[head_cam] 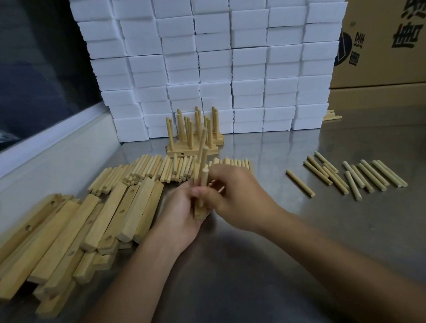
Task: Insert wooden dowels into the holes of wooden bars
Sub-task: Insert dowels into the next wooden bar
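My left hand grips a wooden bar held nearly upright over the middle of the steel table. My right hand pinches a dowel against that bar, its top end level with my fingers. Whether the dowel sits in a hole is hidden by my fingers. A pile of loose bars with holes lies at the left. A row of dowels lies behind my hands. Finished bars with upright dowels stand further back.
A wall of white foam blocks stands at the back. A cardboard box is at the back right. More loose dowels lie scattered on the steel table to the right. A raised ledge runs along the left.
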`<control>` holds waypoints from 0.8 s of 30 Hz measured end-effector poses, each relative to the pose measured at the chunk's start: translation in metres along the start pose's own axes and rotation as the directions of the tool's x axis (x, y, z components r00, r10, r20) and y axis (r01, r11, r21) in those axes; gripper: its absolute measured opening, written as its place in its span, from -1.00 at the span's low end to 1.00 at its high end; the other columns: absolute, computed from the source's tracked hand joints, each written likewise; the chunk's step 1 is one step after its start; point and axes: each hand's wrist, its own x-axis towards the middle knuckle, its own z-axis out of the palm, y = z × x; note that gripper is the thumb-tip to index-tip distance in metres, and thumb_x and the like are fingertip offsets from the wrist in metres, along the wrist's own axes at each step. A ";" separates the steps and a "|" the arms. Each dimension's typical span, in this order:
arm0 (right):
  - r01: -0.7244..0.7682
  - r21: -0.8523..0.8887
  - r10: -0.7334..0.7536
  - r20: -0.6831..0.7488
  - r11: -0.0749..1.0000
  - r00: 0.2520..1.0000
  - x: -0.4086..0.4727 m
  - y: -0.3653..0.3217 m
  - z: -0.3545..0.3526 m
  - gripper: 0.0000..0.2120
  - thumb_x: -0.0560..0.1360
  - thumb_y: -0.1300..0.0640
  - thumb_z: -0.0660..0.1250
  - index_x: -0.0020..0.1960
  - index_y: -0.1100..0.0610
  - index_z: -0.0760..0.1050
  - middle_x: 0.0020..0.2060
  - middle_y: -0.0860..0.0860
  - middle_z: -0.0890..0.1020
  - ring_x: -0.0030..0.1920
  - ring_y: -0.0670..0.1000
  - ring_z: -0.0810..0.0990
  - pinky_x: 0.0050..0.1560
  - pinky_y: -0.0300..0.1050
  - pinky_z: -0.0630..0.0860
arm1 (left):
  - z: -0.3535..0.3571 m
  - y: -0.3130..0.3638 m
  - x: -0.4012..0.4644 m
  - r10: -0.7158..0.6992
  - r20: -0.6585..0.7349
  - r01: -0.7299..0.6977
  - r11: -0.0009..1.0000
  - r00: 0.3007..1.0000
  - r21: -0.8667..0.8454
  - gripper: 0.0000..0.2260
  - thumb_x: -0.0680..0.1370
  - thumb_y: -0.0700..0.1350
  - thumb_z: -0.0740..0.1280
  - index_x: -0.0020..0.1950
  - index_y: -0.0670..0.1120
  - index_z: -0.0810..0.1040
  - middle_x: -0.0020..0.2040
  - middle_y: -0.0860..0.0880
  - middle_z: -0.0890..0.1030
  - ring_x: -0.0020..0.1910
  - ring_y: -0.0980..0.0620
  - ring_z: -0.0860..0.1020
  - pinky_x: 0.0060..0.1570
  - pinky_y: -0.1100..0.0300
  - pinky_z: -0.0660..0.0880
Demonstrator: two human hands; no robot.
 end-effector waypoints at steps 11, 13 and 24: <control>-0.105 0.153 0.147 -0.299 0.983 0.943 -0.006 0.008 0.026 -0.71 0.43 0.06 0.52 -0.33 0.11 0.47 -0.44 -0.05 0.55 -0.39 -0.11 0.51 -0.34 -0.11 0.52 | 0.001 0.004 0.000 -0.040 -0.023 0.039 0.998 0.999 -0.042 -0.68 0.66 -0.22 0.09 0.20 -0.28 0.59 0.09 -0.28 0.66 0.09 -0.15 0.67 -0.07 0.09 0.63; -0.074 0.127 0.109 -0.296 0.989 0.949 -0.005 0.006 0.028 -0.74 0.45 0.05 0.50 -0.31 0.11 0.50 -0.42 -0.07 0.55 -0.37 -0.11 0.52 -0.34 -0.15 0.51 | 0.000 0.005 -0.002 -0.050 -0.025 0.048 0.997 0.998 -0.057 -0.68 0.67 -0.21 0.08 0.20 -0.28 0.59 0.08 -0.27 0.67 0.07 -0.15 0.67 -0.14 0.12 0.63; -0.018 0.226 0.066 -0.206 0.974 0.976 -0.008 0.010 0.023 -0.93 0.47 0.16 0.49 -0.18 0.12 0.65 -0.32 -0.07 0.66 -0.28 -0.14 0.63 -0.24 -0.24 0.56 | 0.002 0.006 -0.005 -0.049 -0.009 0.049 0.998 0.999 -0.046 -0.69 0.65 -0.24 0.08 0.20 -0.29 0.58 0.05 -0.27 0.68 0.01 -0.15 0.69 -0.18 0.14 0.64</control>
